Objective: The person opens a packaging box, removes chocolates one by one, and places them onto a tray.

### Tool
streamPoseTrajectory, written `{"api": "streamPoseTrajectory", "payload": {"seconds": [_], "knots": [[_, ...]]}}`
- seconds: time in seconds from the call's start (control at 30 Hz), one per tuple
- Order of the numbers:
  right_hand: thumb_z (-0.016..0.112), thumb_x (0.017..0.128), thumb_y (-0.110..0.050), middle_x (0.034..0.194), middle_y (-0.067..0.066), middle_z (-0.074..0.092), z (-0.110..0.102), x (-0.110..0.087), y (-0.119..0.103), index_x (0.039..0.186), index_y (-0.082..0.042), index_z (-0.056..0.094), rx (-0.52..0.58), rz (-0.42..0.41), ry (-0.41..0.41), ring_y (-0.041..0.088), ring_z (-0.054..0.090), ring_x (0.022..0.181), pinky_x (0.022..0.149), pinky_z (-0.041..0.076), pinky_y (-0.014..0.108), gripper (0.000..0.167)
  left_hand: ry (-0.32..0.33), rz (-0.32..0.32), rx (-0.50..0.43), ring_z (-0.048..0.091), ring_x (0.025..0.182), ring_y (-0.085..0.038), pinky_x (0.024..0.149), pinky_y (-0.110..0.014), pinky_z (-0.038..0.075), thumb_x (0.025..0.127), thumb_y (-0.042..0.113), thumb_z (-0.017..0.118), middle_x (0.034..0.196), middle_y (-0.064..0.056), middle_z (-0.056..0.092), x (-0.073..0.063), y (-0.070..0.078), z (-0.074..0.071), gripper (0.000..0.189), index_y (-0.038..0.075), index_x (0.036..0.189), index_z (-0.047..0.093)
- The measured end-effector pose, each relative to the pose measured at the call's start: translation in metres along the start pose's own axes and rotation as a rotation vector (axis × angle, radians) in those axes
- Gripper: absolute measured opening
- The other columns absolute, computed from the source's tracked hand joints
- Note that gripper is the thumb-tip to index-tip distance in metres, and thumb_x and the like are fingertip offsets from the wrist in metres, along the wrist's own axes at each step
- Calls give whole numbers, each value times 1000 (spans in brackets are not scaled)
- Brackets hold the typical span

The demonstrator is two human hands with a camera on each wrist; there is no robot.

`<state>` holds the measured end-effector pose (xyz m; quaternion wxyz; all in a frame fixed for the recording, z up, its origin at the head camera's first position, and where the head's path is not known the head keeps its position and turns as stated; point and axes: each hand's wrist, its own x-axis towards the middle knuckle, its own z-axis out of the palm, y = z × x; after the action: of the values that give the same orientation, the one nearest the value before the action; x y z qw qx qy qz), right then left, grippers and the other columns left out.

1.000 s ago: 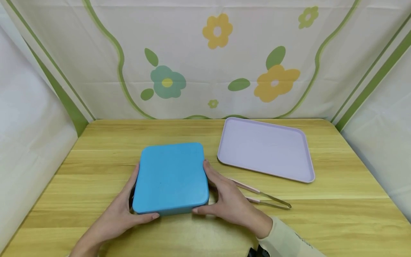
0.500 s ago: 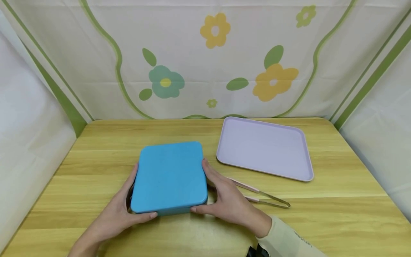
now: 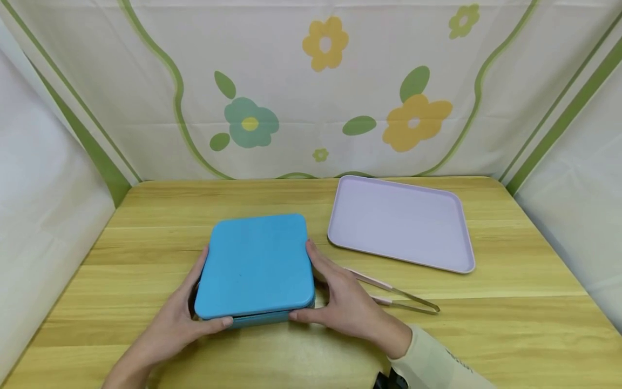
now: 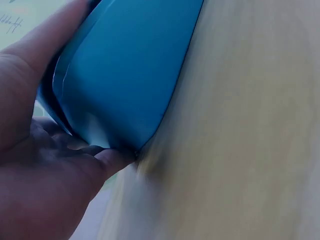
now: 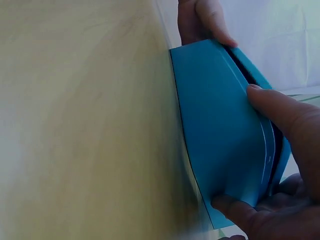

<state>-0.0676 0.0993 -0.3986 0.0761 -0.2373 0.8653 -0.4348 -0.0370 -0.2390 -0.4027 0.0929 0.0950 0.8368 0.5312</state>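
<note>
A blue square box (image 3: pixel 259 320) rests on the wooden table, its flat lid (image 3: pixel 255 265) raised a little at the front left. My left hand (image 3: pixel 177 319) holds the left side, with the thumb at the lid's front edge and the fingers along the side. On the opposite side, my right hand (image 3: pixel 347 305) grips the box, its thumb at the front right corner. In the right wrist view, a dark gap shows between the lid and the box wall (image 5: pixel 220 125). What the box holds is hidden.
A lilac rectangular tray (image 3: pixel 400 224) lies at the back right. Pink-handled metal tongs (image 3: pixel 371 280) lie in front of it, partly behind my right hand. A flower-printed white curtain (image 3: pixel 291 70) closes off the far edge of the table.
The lid's front left has risen slightly, so a dark gap shows along its front edge. My left thumb has shifted slightly left and up; the right hand stays nearly still.
</note>
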Motion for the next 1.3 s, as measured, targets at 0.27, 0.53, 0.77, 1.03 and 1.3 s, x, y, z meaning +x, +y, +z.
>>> {"api": "streamPoseTrajectory", "payload": {"seconds": [0.27, 0.53, 0.77, 1.03, 1.3], "knots": [[96, 80, -46, 179, -5, 17, -1, 0, -1, 173, -24, 12, 26, 18, -10, 16, 22, 165, 131, 31, 52, 128, 3, 4, 5, 11, 163, -50, 103, 4, 26, 87, 17, 92, 182, -9, 2, -1, 1, -2, 128, 48, 171, 1], [96, 80, -46, 179, -2, 18, -3, 0, 0, 173, -22, 11, 15, 16, 5, 16, 22, 165, 132, 30, 51, 128, 0, 6, 4, 14, 162, -49, 103, 2, 31, 87, 17, 92, 182, -12, 2, 3, 2, -1, 128, 47, 171, 0], [94, 83, -46, 178, -4, 21, -7, 1, 0, 173, -19, 14, -7, -19, 1, 16, 26, 163, 130, 35, 51, 124, 25, 14, 59, 20, 161, -52, 102, 0, 37, 87, 19, 92, 182, -9, 5, 2, 4, -4, 125, 47, 171, 4], [83, 96, -25, 165, 14, 51, -26, 15, -13, 163, -3, 44, -78, -99, 79, 31, 66, 135, 116, 52, 53, 81, 59, 17, 111, 21, 161, -53, 103, 6, 26, 93, 19, 87, 181, -13, 15, 6, 13, -14, 111, 46, 170, 13], [77, 101, -23, 150, 12, 67, -39, 39, -25, 149, -3, 60, -34, 10, 118, 29, 63, 142, 118, 50, 53, 54, 112, 58, 59, 32, 157, -48, 101, 4, 34, 103, 13, 73, 178, -19, 25, 26, 21, -22, 86, 31, 172, 25]]}}
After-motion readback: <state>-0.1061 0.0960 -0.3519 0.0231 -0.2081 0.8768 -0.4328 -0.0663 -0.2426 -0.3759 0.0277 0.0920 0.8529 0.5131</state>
